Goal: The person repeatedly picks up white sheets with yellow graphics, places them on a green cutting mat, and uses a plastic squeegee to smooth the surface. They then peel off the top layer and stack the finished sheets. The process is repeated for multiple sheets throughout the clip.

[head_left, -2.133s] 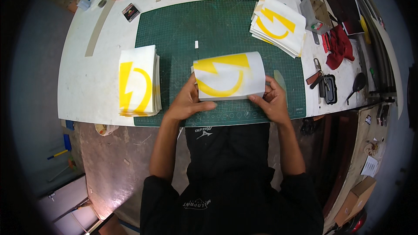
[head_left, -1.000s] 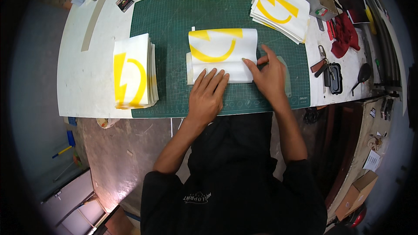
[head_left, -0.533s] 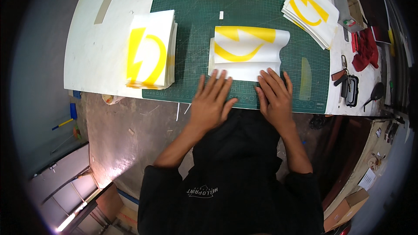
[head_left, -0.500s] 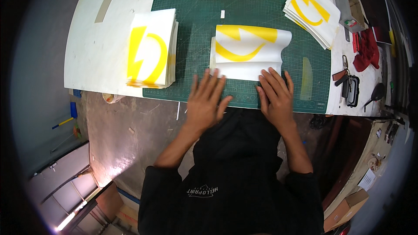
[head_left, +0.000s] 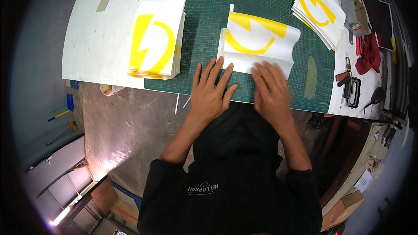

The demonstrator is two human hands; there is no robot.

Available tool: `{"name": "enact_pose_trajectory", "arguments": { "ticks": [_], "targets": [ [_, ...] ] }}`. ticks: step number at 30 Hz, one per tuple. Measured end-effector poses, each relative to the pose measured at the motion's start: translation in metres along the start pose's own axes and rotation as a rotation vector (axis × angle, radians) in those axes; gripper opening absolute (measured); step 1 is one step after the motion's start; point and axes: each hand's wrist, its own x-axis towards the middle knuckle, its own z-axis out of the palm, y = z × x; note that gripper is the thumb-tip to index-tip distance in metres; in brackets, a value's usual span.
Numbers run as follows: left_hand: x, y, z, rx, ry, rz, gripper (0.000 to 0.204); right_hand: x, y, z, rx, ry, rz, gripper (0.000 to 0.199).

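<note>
A white sheet with a yellow curved shape (head_left: pixel 257 41) lies on the green cutting mat (head_left: pixel 204 4), its right edge curling up. My left hand (head_left: pixel 211 89) rests flat on the mat at the sheet's near left corner, fingers spread. My right hand (head_left: pixel 271 89) lies flat on the sheet's near edge, pressing it down. Neither hand grips anything.
A stack of similar yellow-printed sheets (head_left: pixel 156 39) sits left of the mat on the white table (head_left: pixel 93 48). Another fanned stack (head_left: pixel 320 11) lies at the far right. A translucent scraper (head_left: pixel 311 76), keys (head_left: pixel 350 89), red cloth (head_left: pixel 368 54) are at right. The table's near edge runs by my hands.
The sheet was first held up curved in both hands, then laid on the mat. Both hands have flattened onto its near edge. My right hand has slid slightly left along that edge.
</note>
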Motion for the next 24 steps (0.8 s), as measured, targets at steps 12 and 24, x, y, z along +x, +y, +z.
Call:
{"name": "enact_pose_trajectory", "arguments": {
  "ticks": [12,24],
  "targets": [
    [0.001,0.002,-0.001,-0.021,0.018,0.003,0.056,0.01,0.002,0.014,0.032,-0.09,-0.046,0.041],
    [-0.006,-0.004,0.003,-0.054,0.089,-0.026,0.061,0.01,0.003,0.013,0.023,-0.099,-0.049,0.042]
  ]
}}
